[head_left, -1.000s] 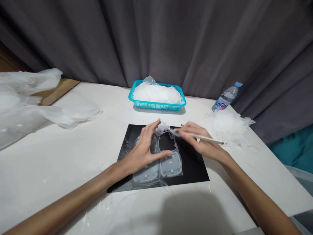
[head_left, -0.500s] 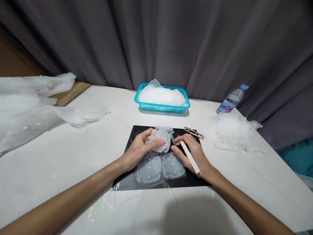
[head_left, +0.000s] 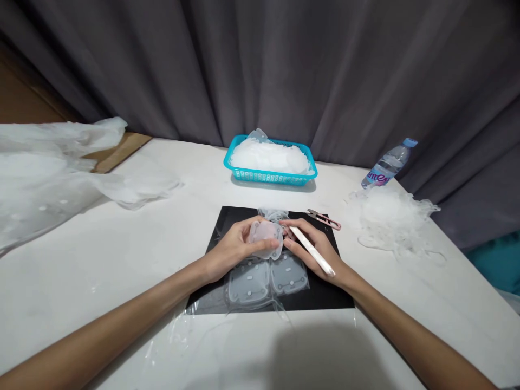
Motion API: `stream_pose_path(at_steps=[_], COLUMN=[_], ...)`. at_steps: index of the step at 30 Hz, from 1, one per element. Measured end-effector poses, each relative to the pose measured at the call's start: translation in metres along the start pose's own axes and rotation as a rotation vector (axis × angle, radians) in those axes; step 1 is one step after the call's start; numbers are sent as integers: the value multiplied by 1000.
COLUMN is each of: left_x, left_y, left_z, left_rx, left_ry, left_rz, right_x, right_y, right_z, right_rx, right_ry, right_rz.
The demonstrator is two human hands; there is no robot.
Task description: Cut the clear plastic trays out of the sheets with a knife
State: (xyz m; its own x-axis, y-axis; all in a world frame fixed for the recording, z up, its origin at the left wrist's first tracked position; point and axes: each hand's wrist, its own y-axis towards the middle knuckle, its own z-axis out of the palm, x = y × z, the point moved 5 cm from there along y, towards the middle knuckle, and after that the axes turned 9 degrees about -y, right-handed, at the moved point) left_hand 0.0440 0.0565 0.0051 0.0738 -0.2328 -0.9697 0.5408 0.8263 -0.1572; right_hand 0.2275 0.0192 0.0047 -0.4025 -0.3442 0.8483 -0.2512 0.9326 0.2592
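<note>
Over a black mat (head_left: 325, 295), my left hand (head_left: 238, 246) holds a translucent, rounded plastic piece (head_left: 266, 238) between thumb and fingers. My right hand (head_left: 314, 246) is close to its right side, with a white stick-like tool (head_left: 312, 252) held along the thumb and palm. The right fingertips are near the piece's edge; whether they touch it is unclear. Two more flat translucent pieces (head_left: 248, 281) lie joined on the mat below the hands. Behind the fingers is a small heap of clear scraps (head_left: 273, 215).
A blue basket (head_left: 270, 176) full of translucent pieces stands behind the mat. Pink-handled snips (head_left: 325, 219) lie at the mat's upper right. Farther right are a scrap pile (head_left: 390, 216) and a water bottle (head_left: 385, 167). Plastic bags (head_left: 49, 184) cover the left side.
My right hand has moved left, its fingertips now closer to the held piece. The piece has tilted and sits slightly lower. The white tool has shifted a little left and up.
</note>
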Motion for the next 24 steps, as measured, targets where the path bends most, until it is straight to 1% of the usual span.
stream_pose_path(at_steps=[3, 6, 9, 13, 17, 20, 22, 24], left_x=[-3, -5, -6, -8, -9, -6, -3, -2], left_y=[-2, -4, -4, -5, -6, -7, -7, -9], left_z=[1, 3, 5, 7, 10, 11, 12, 12], left_rx=[32, 67, 109, 157, 181, 191, 204, 232], left_ry=[44, 62, 69, 105, 89, 29, -21, -54], left_rz=[18, 8, -9, -20, -31, -66, -103, -140], right_x=[2, 2, 3, 5, 12, 14, 15, 12], right_y=[0, 1, 2, 1, -1, -2, -2, -1], right_z=[0, 0, -1, -4, -7, -5, -3, -4], right_rx=[44, 106, 185, 234, 227, 187, 128, 33], right_ry=[23, 39, 30, -19, -77, -158, -265, -430], right_rz=[42, 73, 55, 15, -54, -96, -167, -238])
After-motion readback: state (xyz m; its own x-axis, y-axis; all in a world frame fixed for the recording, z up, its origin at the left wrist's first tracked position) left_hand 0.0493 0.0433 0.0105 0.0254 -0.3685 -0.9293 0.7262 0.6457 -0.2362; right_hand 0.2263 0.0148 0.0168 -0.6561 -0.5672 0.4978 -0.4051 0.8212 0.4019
